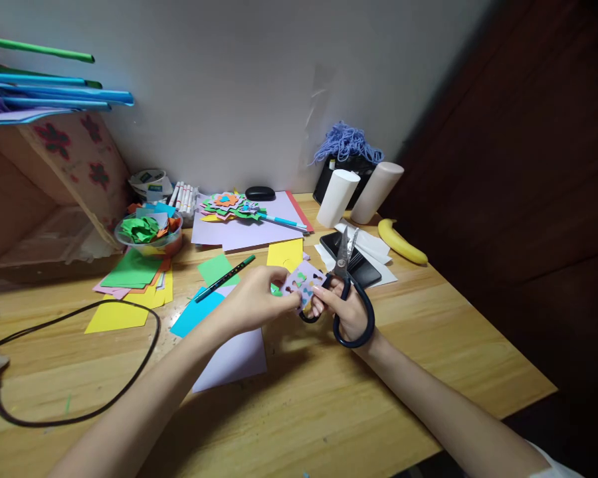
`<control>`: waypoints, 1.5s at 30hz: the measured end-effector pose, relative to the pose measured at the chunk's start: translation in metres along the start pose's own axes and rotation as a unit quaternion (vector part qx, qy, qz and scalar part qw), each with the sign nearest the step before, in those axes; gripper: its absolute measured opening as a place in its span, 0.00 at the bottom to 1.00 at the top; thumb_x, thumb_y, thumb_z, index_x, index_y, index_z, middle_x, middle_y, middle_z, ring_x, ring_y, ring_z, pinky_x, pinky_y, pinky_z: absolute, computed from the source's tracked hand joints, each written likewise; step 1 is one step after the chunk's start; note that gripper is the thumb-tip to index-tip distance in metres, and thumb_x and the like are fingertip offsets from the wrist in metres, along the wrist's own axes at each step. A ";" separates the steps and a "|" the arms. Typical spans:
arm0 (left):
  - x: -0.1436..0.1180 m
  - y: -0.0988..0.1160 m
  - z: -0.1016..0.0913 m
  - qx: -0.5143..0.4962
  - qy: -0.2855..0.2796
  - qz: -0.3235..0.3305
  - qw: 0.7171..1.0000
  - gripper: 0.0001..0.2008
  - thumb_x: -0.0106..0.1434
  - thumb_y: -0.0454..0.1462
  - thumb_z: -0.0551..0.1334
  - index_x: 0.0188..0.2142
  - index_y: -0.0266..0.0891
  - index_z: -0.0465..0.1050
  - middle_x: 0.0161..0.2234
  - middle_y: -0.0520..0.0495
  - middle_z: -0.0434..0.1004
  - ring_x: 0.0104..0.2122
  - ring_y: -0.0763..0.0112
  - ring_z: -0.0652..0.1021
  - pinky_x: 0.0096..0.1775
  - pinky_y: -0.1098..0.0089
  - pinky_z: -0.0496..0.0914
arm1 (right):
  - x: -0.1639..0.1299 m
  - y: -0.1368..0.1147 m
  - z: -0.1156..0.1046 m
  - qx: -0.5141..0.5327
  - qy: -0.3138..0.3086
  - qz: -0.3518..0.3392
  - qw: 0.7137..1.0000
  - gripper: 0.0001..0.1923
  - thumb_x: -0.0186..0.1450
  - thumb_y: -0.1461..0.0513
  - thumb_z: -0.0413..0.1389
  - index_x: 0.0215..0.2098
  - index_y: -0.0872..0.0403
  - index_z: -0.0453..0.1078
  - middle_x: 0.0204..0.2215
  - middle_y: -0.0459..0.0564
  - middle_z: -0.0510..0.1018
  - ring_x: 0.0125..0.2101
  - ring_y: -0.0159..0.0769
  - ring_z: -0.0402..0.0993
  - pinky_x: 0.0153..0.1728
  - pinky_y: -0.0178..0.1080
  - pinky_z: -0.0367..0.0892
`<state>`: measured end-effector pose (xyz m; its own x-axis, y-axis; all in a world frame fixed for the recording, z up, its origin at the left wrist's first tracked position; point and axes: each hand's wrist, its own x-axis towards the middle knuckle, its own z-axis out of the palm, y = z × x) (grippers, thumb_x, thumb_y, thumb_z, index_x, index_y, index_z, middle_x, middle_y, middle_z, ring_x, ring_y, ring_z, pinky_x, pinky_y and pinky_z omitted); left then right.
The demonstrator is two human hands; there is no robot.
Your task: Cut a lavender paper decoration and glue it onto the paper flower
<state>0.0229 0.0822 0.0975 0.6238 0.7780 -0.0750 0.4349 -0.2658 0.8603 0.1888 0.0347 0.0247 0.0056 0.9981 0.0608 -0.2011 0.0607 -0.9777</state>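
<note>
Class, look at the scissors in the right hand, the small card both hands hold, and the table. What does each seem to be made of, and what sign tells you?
Scissors: shiny grey blades, likely steel; glossy dark loops, probably plastic or coated.
Small card: thin, matte, pale lilac with coloured cut shapes; looks like paper.
Table: light boards with grain lines and a slight sheen; wood or wood-look laminate.

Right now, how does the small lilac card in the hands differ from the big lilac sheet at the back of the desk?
The small lilac card is held up off the desk between the left hand and the right hand; the big lilac sheet lies flat on the wooden desk. The card is far smaller. The card carries small coloured shapes on its face; the sheet is plain and bears a pile of paper cutouts. Both are pale lilac paper.
</note>
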 end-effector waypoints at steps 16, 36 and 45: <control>0.007 -0.005 -0.020 -0.178 0.195 -0.073 0.962 0.11 0.49 0.41 0.65 0.23 0.34 0.73 0.24 0.48 0.75 0.28 0.72 0.72 0.31 0.73 0.63 | -0.008 0.001 -0.001 0.026 -0.154 0.083 0.984 0.42 0.51 0.30 0.38 0.35 0.56 0.65 0.24 0.51 0.72 0.26 0.39 0.72 0.33 0.41 0.68; 0.004 -0.004 0.007 -0.177 0.106 -0.104 0.973 0.11 0.49 0.42 0.63 0.20 0.35 0.69 0.22 0.52 0.72 0.24 0.75 0.69 0.28 0.74 0.59 | -0.020 0.008 0.006 -0.076 -0.222 0.030 0.972 0.43 0.53 0.31 0.32 0.37 0.57 0.64 0.25 0.51 0.71 0.25 0.37 0.71 0.29 0.40 0.69; 0.006 -0.007 0.010 -0.205 0.076 -0.099 0.971 0.11 0.51 0.41 0.63 0.29 0.34 0.75 0.29 0.48 0.78 0.28 0.73 0.74 0.33 0.73 0.65 | -0.020 0.010 0.007 -0.087 -0.198 0.029 0.976 0.42 0.52 0.31 0.32 0.35 0.56 0.62 0.21 0.47 0.68 0.21 0.34 0.67 0.24 0.36 0.64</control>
<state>0.0302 0.0833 0.0857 0.4374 0.8743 -0.2105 0.2222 0.1217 0.9674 0.1794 0.0153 0.0156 -0.3861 0.9215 0.0428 -0.0209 0.0377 -0.9991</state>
